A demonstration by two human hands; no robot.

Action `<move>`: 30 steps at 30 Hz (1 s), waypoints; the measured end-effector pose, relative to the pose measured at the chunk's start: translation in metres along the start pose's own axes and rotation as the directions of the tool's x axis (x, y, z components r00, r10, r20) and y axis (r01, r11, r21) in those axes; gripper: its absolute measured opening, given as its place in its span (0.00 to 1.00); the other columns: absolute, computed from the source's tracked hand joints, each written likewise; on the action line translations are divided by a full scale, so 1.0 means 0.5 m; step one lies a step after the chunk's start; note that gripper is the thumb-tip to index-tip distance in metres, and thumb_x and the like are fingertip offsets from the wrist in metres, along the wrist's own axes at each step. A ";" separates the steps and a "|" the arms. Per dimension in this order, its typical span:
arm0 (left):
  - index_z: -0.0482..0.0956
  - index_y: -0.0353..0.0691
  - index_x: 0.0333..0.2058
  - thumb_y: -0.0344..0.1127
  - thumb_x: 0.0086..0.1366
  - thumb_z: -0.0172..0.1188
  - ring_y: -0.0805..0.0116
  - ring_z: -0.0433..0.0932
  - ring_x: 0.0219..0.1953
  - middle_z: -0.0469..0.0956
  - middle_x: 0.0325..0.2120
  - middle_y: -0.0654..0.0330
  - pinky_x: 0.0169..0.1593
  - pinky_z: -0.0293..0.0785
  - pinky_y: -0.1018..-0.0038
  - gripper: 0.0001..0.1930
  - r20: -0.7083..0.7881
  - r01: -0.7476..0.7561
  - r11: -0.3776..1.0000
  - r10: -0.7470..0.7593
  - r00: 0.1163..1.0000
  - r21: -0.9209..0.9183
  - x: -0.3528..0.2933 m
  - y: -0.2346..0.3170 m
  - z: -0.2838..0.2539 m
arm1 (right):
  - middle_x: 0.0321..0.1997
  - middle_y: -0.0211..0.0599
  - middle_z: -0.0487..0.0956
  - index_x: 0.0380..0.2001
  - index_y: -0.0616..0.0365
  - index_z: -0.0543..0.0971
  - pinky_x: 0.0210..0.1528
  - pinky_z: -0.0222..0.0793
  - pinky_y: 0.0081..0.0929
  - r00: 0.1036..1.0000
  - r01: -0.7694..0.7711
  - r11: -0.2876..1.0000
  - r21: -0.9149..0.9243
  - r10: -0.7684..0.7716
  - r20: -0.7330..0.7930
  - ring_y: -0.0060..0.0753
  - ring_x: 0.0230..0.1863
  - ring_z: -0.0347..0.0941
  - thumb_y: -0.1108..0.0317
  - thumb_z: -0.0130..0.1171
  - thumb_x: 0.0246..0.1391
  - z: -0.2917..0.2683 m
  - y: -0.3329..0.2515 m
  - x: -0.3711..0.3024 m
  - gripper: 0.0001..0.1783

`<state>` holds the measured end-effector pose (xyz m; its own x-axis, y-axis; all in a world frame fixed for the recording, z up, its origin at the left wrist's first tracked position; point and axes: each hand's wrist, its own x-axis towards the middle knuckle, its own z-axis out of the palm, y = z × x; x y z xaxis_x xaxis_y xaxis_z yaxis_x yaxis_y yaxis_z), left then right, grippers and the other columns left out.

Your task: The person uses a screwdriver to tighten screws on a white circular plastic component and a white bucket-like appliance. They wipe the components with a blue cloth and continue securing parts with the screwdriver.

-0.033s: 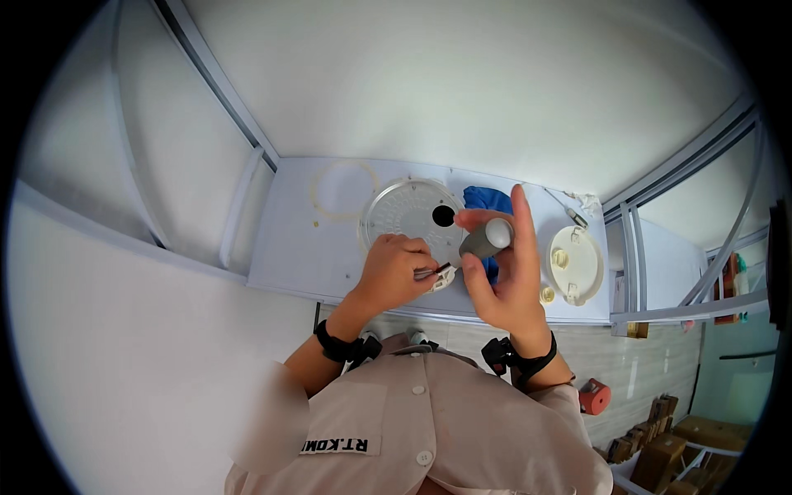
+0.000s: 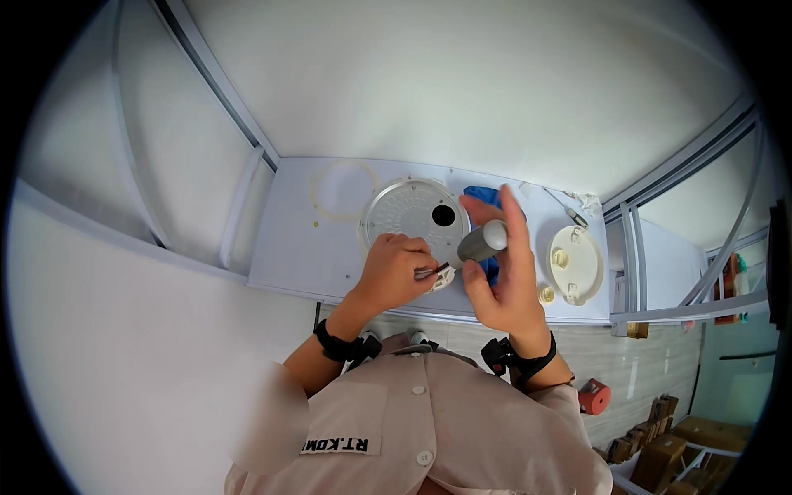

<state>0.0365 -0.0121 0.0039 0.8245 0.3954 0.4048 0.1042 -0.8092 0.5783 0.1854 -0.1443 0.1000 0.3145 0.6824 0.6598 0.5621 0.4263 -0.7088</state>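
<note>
A round silvery metal plate [image 2: 400, 206] with a dark hole lies on the table before me. At its near right rim sits a white plastic fitting [image 2: 444, 282]. My left hand [image 2: 396, 268] rests over the near rim, its fingers pinched beside the fitting; a small dark piece shows at the fingertips, too small to name. In my right hand [image 2: 507, 285] is a screwdriver with a grey, pale-ended handle [image 2: 477, 243], slanting down toward the fitting. The thumb presses that handle while the other fingers stretch up around it. Its tip is hidden.
Behind my right hand lies something blue and soft [image 2: 487, 195]. Right of it are a white oval cover [image 2: 587, 272], a small cream part [image 2: 547, 294] and a grey-handled tool [image 2: 577, 218]. A pale yellow ring [image 2: 313, 198] lies at the table's back left. White frame bars flank the table.
My right hand's raised fingers have shifted a little to the left around the screwdriver, and its handle has moved slightly. My left hand stays in place.
</note>
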 end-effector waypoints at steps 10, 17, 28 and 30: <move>0.84 0.46 0.26 0.36 0.53 0.75 0.62 0.80 0.36 0.80 0.31 0.69 0.50 0.70 0.60 0.07 0.046 0.030 1.000 -0.030 0.998 0.006 0.006 0.018 -0.011 | 0.57 0.52 0.78 0.72 0.63 0.67 0.57 0.75 0.41 1.000 0.000 0.986 0.167 0.004 -0.028 0.51 0.54 0.77 0.72 0.75 0.53 0.001 -0.003 -0.009 0.44; 0.81 0.46 0.23 0.36 0.51 0.76 0.62 0.79 0.35 0.79 0.29 0.68 0.44 0.69 0.60 0.09 0.038 0.025 0.997 -0.028 0.999 0.067 0.013 0.024 -0.010 | 0.56 0.52 0.80 0.74 0.66 0.63 0.55 0.77 0.34 0.998 0.011 0.996 -0.088 -0.005 0.065 0.47 0.51 0.80 0.73 0.71 0.58 -0.024 0.022 -0.008 0.43; 0.83 0.44 0.28 0.31 0.52 0.74 0.59 0.79 0.37 0.79 0.30 0.64 0.46 0.73 0.61 0.07 -0.064 -0.010 0.997 0.014 0.998 0.070 0.011 0.026 -0.018 | 0.55 0.51 0.76 0.77 0.64 0.53 0.49 0.76 0.30 0.971 0.157 0.959 0.237 -0.106 -0.216 0.32 0.47 0.76 0.76 0.61 0.63 -0.063 0.042 -0.017 0.43; 0.85 0.44 0.30 0.30 0.52 0.74 0.58 0.79 0.39 0.79 0.32 0.63 0.46 0.73 0.61 0.07 -0.066 -0.014 0.996 0.020 0.998 0.085 0.007 0.026 -0.023 | 0.53 0.49 0.76 0.75 0.65 0.56 0.45 0.75 0.28 0.973 0.123 0.954 0.275 -0.062 -0.221 0.29 0.46 0.75 0.77 0.61 0.62 -0.083 0.049 -0.027 0.41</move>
<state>0.0343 -0.0162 0.0208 0.7877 0.4072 0.4624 0.1395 -0.8488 0.5099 0.2266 -0.1675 0.0842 0.4403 0.5070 0.7410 0.3641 0.6536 -0.6636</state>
